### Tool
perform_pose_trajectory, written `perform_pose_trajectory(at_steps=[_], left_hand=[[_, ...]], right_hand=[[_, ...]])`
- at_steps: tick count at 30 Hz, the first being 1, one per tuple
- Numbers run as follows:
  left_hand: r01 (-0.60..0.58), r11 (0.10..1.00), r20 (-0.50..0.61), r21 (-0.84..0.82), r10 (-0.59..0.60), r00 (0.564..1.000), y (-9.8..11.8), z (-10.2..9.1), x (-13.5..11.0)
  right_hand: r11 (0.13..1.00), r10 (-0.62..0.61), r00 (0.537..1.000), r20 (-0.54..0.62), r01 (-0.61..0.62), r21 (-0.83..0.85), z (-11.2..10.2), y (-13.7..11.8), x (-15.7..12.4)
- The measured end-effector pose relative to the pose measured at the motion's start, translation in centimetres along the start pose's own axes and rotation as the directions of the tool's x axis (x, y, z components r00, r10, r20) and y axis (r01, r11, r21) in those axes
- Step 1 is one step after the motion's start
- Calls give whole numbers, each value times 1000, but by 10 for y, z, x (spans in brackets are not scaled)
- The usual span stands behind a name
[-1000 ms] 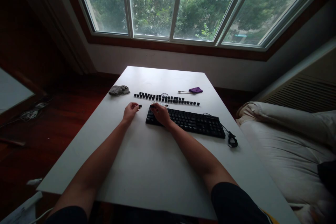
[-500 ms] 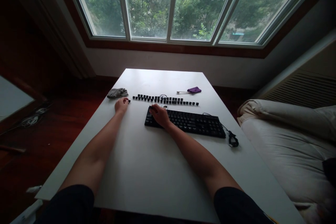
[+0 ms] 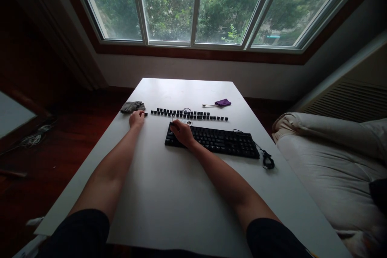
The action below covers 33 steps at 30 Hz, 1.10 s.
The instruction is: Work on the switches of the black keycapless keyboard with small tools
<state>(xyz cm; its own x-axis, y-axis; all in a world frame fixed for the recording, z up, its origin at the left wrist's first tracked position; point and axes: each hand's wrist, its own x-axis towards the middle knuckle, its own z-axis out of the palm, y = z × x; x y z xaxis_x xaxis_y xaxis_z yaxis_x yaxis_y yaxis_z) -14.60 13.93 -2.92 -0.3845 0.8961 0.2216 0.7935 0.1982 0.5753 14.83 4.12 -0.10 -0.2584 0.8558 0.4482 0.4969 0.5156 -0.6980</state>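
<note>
A black keyboard (image 3: 220,142) lies across the middle of the white table (image 3: 169,193). Behind it runs a row of several loose black keycaps (image 3: 193,115). My left hand (image 3: 136,118) is at the left end of that row, fingers pinched on a small black keycap (image 3: 145,114) that touches the table. My right hand (image 3: 181,132) rests on the keyboard's left end, fingers closed around a thin wire keycap puller (image 3: 173,119). A second wire loop (image 3: 189,122) lies just beyond it.
A crumpled grey cloth (image 3: 132,107) lies left of the keycap row. A purple cloth (image 3: 223,102) and a small brush sit at the back right. The keyboard's coiled cable (image 3: 267,161) is near the right edge. A white cushion (image 3: 332,161) stands to the right.
My left hand carried the keycap from beside the keyboard back and left to the end of the keycap row. My right hand stayed on the keyboard's left end.
</note>
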Motion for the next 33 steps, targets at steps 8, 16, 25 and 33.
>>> perform_pose_trajectory(at_steps=[8,16,25,33], left_hand=[[-46,999,-72,8,46,996,-8,7,1],[-88,996,-119,13,89,989,-8,6,-8],[-245,965,-55,-95,241,969,19,6,-80],[-576,784,209,-231,618,758,50,-3,-128]], right_hand=[[936,182,975,-130,-130,328,3,10,8],[879,269,957,-109,-198,434,3,33,23],[944,226,974,-16,-215,251,2,33,23],[975,174,982,78,-183,129,-4,31,26]])
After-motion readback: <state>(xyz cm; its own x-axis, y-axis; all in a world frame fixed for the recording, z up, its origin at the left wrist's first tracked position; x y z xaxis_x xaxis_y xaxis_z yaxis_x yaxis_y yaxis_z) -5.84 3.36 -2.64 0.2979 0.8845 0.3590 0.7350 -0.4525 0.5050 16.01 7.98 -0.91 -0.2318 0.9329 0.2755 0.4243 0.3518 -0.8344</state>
